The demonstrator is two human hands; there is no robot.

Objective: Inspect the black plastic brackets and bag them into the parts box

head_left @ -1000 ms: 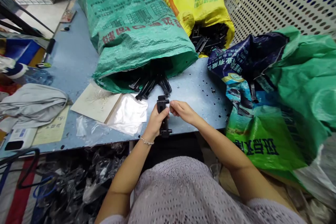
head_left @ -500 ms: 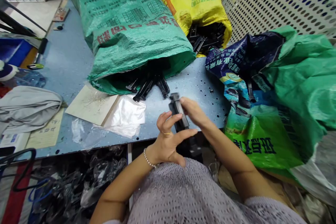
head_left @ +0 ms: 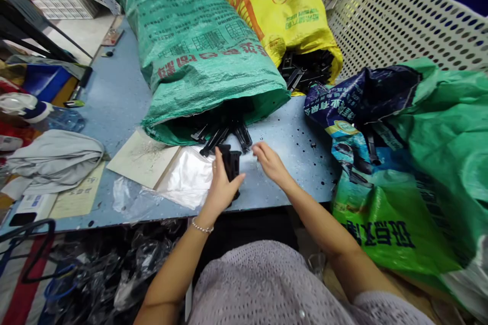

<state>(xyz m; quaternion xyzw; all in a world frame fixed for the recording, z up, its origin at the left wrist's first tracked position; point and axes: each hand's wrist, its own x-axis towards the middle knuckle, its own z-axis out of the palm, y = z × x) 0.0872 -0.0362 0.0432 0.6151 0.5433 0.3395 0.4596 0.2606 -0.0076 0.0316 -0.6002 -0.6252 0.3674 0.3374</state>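
Note:
In the head view, my left hand (head_left: 218, 188) is closed round a black plastic part (head_left: 232, 163), holding it near the table's front edge. To its right, my right hand (head_left: 271, 163) is raised above the table with thumb and fingers pinched together. What sits at those fingertips, if anything, is too small and blurred to name. Just beyond both hands, several long black plastic pieces (head_left: 241, 134) stick out of the mouth of a green woven sack (head_left: 213, 71). Clear plastic bags (head_left: 190, 175) lie left of my left hand.
A yellow sack (head_left: 282, 5) with black parts stands behind, beside a white perforated basket (head_left: 404, 15). Another printed green sack (head_left: 381, 213) slumps at the right. A tile-like board (head_left: 141, 160), grey cloth (head_left: 57, 157) and bottle (head_left: 57, 114) lie on the blue table (head_left: 114, 81).
The black part has moved left and is now in my left hand, whose spread fingers have closed. My right hand has come away from it, fingers pinched. The view has shifted slightly.

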